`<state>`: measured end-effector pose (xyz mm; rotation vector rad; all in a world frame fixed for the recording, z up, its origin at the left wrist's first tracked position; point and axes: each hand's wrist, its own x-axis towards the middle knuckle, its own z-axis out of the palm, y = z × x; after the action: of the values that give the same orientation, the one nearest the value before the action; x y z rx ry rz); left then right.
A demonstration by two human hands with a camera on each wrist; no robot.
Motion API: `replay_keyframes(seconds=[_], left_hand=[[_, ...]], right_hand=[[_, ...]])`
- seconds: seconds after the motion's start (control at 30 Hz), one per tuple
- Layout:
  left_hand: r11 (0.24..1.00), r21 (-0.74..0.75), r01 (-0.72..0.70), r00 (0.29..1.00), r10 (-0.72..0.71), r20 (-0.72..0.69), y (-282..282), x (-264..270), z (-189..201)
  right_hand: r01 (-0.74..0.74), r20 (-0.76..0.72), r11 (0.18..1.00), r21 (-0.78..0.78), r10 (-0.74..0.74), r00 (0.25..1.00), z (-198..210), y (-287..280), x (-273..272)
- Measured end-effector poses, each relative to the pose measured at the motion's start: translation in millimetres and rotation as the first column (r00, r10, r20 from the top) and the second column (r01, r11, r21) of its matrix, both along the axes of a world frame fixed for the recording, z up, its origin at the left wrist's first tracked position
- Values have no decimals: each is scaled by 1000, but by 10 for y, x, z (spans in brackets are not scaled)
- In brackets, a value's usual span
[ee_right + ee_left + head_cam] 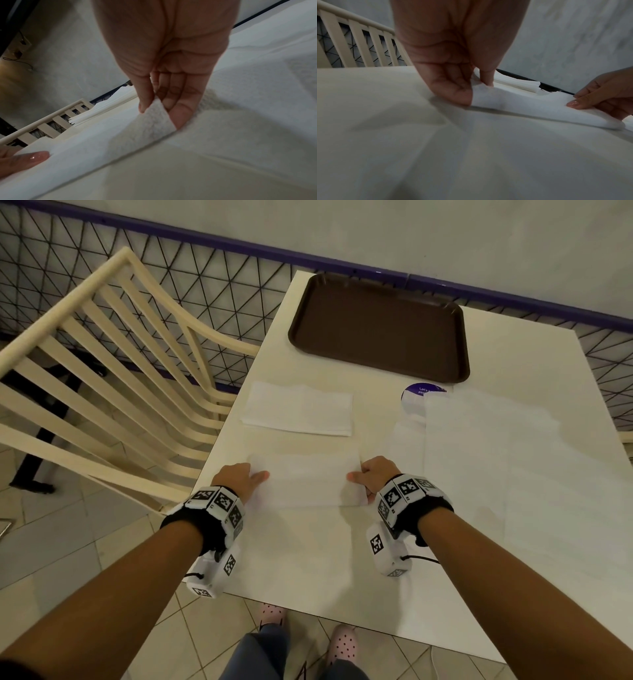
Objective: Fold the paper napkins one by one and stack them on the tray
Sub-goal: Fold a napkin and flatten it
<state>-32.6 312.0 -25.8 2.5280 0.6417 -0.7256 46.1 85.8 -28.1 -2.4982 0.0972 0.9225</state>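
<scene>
A white paper napkin (308, 482) lies folded into a strip on the table in front of me. My left hand (258, 475) pinches its left end between thumb and fingers; in the left wrist view that end of the napkin (530, 104) is lifted a little off the table. My right hand (356, 477) pinches the right end, and the right wrist view shows the napkin's (102, 142) corner curled up between thumb and fingers. A brown tray (376, 326) sits at the far side of the table with nothing on it. A stack of folded napkins (298, 409) lies between the tray and my hands.
Unfolded white napkins (486, 440) spread over the right part of the table (308, 559), partly covering a purple round sticker (423, 389). A cream slatted chair (113, 378) stands at the table's left edge. A wire fence (222, 285) runs behind.
</scene>
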Motion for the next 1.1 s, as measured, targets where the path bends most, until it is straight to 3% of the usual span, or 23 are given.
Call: replay_keyframes(seconds=[0.17,0.27,0.3,0.37,0.43,0.5,0.7,0.83,0.93,1.0,1.07,1.1], left_hand=[[998,42,-55,998,55,1,-56,39,37],[994,18,-106,987,103,126,-131,27,52],[994,81,-73,982,57,180,-169,5,66],[932,342,117,952,-203,230,-246,-24,78],[788,519,331,872,-466,151,-317,-25,74],[719,538,441,838,-545,41,-379,-28,86],[889,333,315,934,-353,57,-561,-132,120],[891,353,286,944,-324,55,-627,-173,93],[884,373,281,943,-327,64,-628,-181,77],[882,381,276,942,-327,74,-628,-192,67],[881,389,269,940,-328,94,-630,-206,55],[880,394,267,939,-329,98,-633,-209,54]], right_hand=[[22,8,1000,-19,-22,1000,-23,19,10],[34,7,999,-41,-33,999,-21,34,14],[27,6,998,-54,-27,1000,-17,39,13],[15,9,997,-70,-15,1000,-3,45,11],[1,20,997,-84,1,1000,22,53,4],[-8,23,996,-94,10,1000,27,59,0],[-30,39,995,-95,34,999,37,61,-13],[-53,58,998,-40,55,997,87,28,-57],[-36,192,998,55,25,981,181,17,-190],[-143,378,989,29,121,918,224,74,-420],[-336,612,926,-170,366,701,210,158,-699],[-439,618,856,-273,505,602,185,215,-832]])
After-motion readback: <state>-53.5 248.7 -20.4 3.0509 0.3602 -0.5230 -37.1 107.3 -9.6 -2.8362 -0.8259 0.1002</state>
